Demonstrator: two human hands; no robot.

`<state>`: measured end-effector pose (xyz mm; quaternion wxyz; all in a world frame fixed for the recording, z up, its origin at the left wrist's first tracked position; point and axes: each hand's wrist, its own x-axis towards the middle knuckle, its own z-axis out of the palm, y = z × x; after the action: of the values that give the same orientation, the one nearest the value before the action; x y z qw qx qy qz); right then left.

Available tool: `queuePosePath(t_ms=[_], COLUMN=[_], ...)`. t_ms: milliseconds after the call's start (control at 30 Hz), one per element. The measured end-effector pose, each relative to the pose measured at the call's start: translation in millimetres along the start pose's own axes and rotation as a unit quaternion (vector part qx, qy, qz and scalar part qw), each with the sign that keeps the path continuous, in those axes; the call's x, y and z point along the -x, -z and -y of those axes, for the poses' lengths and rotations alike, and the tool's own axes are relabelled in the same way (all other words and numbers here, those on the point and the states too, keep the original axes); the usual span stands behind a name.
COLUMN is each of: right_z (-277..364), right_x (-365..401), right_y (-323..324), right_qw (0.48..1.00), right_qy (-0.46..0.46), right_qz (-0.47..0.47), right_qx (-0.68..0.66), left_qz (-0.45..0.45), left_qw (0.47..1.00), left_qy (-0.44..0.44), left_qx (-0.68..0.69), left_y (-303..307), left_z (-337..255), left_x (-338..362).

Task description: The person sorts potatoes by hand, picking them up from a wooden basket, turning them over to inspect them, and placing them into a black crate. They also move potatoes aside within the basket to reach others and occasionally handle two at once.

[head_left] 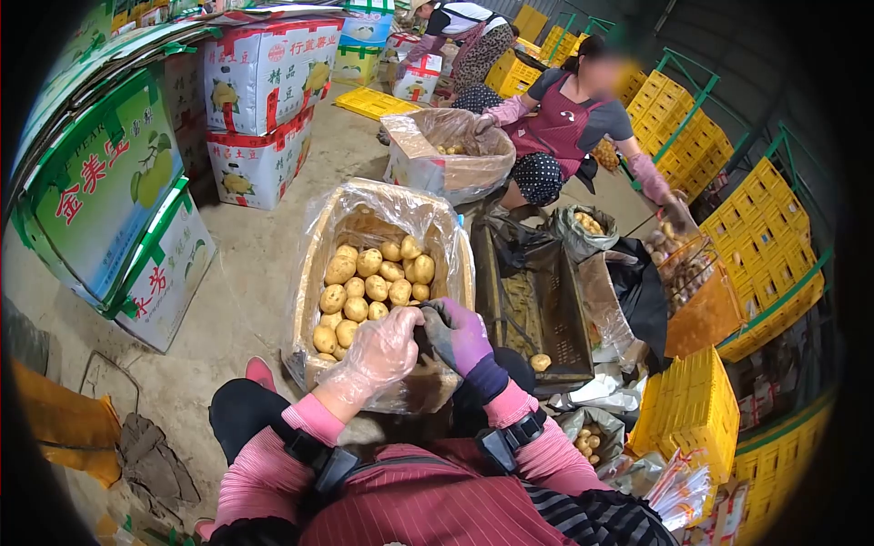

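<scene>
Both of my hands meet over the near right part of a plastic-lined box [307, 264] that holds several potatoes [376, 288]. My left hand [378, 350], in a clear plastic glove, has its fingers pressed together near the fingertips of the other hand. A purple and grey glove covers my right hand [458, 335], whose fingers are curled in. Something dark shows between the two hands; I cannot make out what it is. The potatoes lie loose in the box, just beyond my left hand.
A black crate [574, 314] with one potato [541, 362] stands right of the box. Beyond it a co-worker [578, 118] reaches toward a container of potatoes [678, 264]. Stacked cartons [264, 77] stand at left, yellow crates [687, 414] at right. Another person bends at the back.
</scene>
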<state>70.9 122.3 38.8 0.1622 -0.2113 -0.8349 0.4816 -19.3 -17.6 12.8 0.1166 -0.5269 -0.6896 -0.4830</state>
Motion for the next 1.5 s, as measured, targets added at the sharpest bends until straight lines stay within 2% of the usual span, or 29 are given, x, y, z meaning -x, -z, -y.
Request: queuePosePath(t_ms=[133, 200, 233, 267, 333, 367, 467, 500, 533, 567, 600, 633, 667, 733, 800, 833, 867, 933, 1000, 1067, 1100, 1167, 1200, 1233, 1267, 1300, 1400, 1467, 1500], right_z=[0, 9, 20, 16, 3, -1, -4, 21, 36, 37, 38, 40, 40, 38, 30, 29, 28, 31, 44, 49, 50, 49, 48, 45, 41, 37, 40, 47, 50], right_x=[6, 14, 21, 24, 35, 39, 40, 41, 37, 32, 28, 26, 31, 39, 44, 45, 46, 49, 48, 46, 47, 49, 50, 52, 52, 50, 48, 47, 47], right_y=[0, -2, 1, -1, -8, -11, -13, -7, 1, 7, 10, 10, 6, 0, -14, -19, -21, -24, -21, -12, -10, -12, -16, -19, -24, -29, -38, -47, -49], right_qw=[0.999, 0.996, 0.993, 0.992, 0.96, 0.964, 0.987, 0.991, 0.991, 0.994, 0.994, 0.976, 0.971, 0.969, 0.968, 0.973, 0.976, 0.97, 0.982, 0.983, 0.981, 0.979, 0.974, 0.969, 0.969, 0.97, 0.971, 0.963, 0.955], right_qy=[0.029, 0.081, 0.086, 0.087, 0.19, 0.165, 0.109, 0.077, 0.014, 0.055, 0.096, 0.214, 0.225, 0.178, 0.191, 0.159, 0.128, 0.169, 0.174, 0.164, 0.172, 0.178, 0.189, 0.201, 0.199, 0.191, 0.175, 0.209, 0.228], right_qz=[-0.015, 0.03, 0.086, 0.086, 0.147, 0.15, 0.118, 0.08, 0.052, 0.037, 0.023, 0.026, 0.036, 0.127, 0.114, 0.13, 0.146, 0.146, 0.071, 0.074, 0.076, 0.083, 0.1, 0.116, 0.116, 0.117, 0.135, 0.161, 0.166], right_qx=[-0.02, -0.025, 0.01, 0.009, 0.144, 0.147, 0.012, -0.071, -0.125, -0.088, -0.05, 0.015, 0.074, 0.116, 0.119, 0.109, 0.099, 0.094, 0.013, 0.024, 0.038, 0.054, 0.073, 0.091, 0.09, 0.096, 0.094, 0.049, 0.086], left_qz=[0.093, 0.215, 0.162, 0.162, 0.215, 0.213, 0.038, 0.037, 0.08, 0.241, 0.374, 0.354, 0.353, 0.262, 0.138, 0.138, 0.151, 0.172, 0.154, 0.13, 0.13, -0.117, -0.118, -0.03, 0.06, -0.061, -0.134, -0.075, -0.095], left_qw=[0.992, 0.963, 0.973, 0.973, 0.839, 0.84, 0.676, 0.792, 0.867, 0.937, 0.902, 0.907, 0.908, 0.925, 0.807, 0.807, 0.852, 0.92, 0.965, 0.966, 0.966, 0.973, 0.973, 0.96, 0.901, 0.945, 0.935, 0.938, 0.97], left_qy=[0.049, 0.139, 0.162, 0.162, 0.37, 0.369, 0.341, 0.335, 0.313, 0.23, 0.122, 0.094, 0.096, 0.238, 0.342, 0.342, 0.317, 0.261, 0.203, 0.171, 0.172, 0.131, 0.134, 0.28, 0.411, 0.29, 0.3, 0.299, 0.201], left_qx=[-0.065, -0.085, 0.032, 0.031, 0.335, 0.336, 0.652, 0.51, 0.378, 0.107, -0.175, -0.206, -0.204, 0.14, 0.461, 0.461, 0.389, 0.236, 0.067, -0.144, -0.143, -0.148, -0.147, -0.01, 0.128, 0.141, 0.131, 0.16, 0.101], left_y=[-1, 1, 7, 13, 26, 25, 9, -12, -4, 4, 18, 13, 17, 33, 44, 44, 41, 29, -11, -32, -48, -74, -67, -53, -42, -42, -30, 14, 26], left_z=[12, 19, 19, 26, 40, 39, 24, 31, 19, 8, -6, 0, 2, 3, 6, 7, 6, 4, 32, 45, 54, 71, 68, 62, 58, 64, 80, 56, 52], left_x=[2, 0, -5, -12, -21, -20, -10, -2, -4, -12, -23, -15, -15, -21, -31, -39, -51, -72, -69, -80, -79, -72, -75, -81, -86, -87, -81, -78, -76])
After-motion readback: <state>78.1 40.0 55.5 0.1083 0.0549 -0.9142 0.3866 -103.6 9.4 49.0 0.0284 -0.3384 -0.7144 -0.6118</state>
